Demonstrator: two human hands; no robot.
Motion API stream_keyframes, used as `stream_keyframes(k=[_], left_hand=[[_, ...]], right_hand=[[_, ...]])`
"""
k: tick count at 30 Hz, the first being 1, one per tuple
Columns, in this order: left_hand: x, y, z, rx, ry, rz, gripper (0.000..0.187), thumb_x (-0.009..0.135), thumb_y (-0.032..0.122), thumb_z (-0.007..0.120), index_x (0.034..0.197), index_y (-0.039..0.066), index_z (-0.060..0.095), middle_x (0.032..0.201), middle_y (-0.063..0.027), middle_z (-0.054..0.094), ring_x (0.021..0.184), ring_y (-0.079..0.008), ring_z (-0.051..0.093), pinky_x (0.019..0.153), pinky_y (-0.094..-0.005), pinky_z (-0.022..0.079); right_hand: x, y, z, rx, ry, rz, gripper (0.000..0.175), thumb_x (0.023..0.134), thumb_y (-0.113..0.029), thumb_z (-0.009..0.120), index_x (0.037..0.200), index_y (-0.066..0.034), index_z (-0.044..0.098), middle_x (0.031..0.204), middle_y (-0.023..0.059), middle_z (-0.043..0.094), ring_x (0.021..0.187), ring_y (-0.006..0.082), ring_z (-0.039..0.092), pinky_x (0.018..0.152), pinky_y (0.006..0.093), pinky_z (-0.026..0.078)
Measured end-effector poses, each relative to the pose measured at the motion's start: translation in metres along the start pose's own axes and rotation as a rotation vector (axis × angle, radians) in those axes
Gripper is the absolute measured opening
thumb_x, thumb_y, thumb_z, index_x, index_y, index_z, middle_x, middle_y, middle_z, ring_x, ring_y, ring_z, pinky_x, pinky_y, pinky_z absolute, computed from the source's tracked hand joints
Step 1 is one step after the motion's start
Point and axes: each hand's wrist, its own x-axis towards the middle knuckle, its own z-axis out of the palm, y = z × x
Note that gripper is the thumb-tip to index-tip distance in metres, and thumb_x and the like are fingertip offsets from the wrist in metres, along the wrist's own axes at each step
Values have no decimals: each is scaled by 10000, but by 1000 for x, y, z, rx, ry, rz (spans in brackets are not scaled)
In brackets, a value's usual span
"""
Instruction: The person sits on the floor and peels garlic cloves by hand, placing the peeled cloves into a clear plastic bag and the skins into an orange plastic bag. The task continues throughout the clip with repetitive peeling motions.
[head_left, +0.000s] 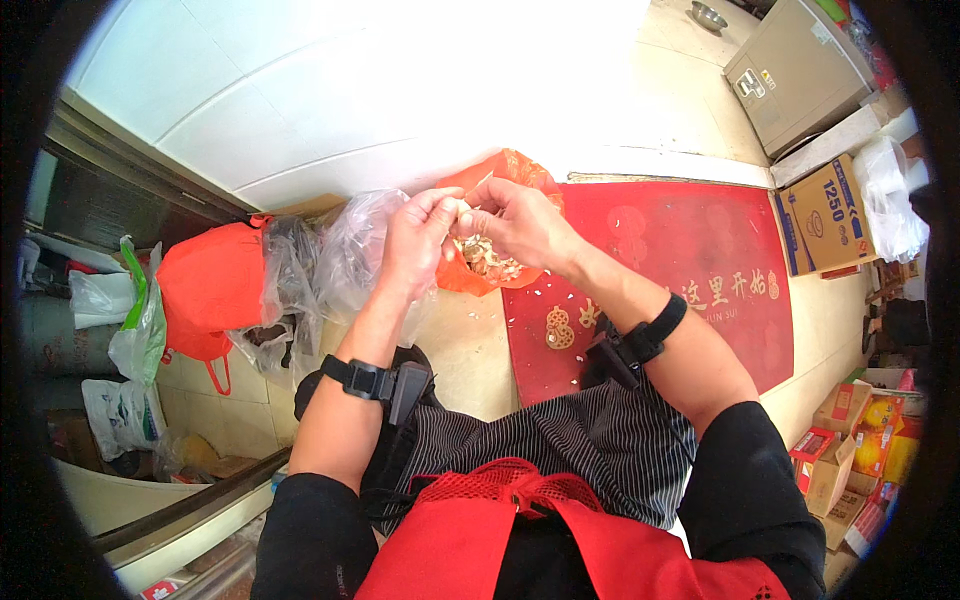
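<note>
Both hands meet at the centre of the view, above an orange-red plastic bag (517, 165) that stands open on the floor. My left hand (421, 236) and my right hand (521, 225) pinch a small pale piece (463, 206), possibly a garlic clove, between thumbs and fingertips. The fingers cover most of it, so its kind is not certain. Inside the bag lie dry, papery peelings (487, 259) in white and brown. White flakes are scattered on the tiles and on the red doormat (675, 225) beside the bag.
A clear plastic bag (356, 240) and a red fabric bag (214, 281) lie to the left. A cardboard carton (825, 217) stands at the right, with a metal cabinet (799, 75) behind it. Small boxes (832, 465) are piled at lower right. A white tiled wall (300, 90) rises ahead.
</note>
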Motion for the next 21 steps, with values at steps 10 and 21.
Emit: stream_keyframes(k=[10,21], left_hand=[[-21,15,27,515,140,461,228,1029,207,514,957,32,640,680,-36,647,559,-83,584,514,-253,468],[-17,20,23,155,46,177,300,1040,235,469,862,26,591,661,-37,628,520,-84,569,453,-228,441]], right_hand=[[-17,-28,-6,-304,37,-45,210,919,-218,676,887,-12,651,789,133,677,709,247,649,645,365,500],[-18,-36,-10,-305,19,-163,222,899,-217,651,788,-26,631,733,152,660,723,332,653,653,432,503]])
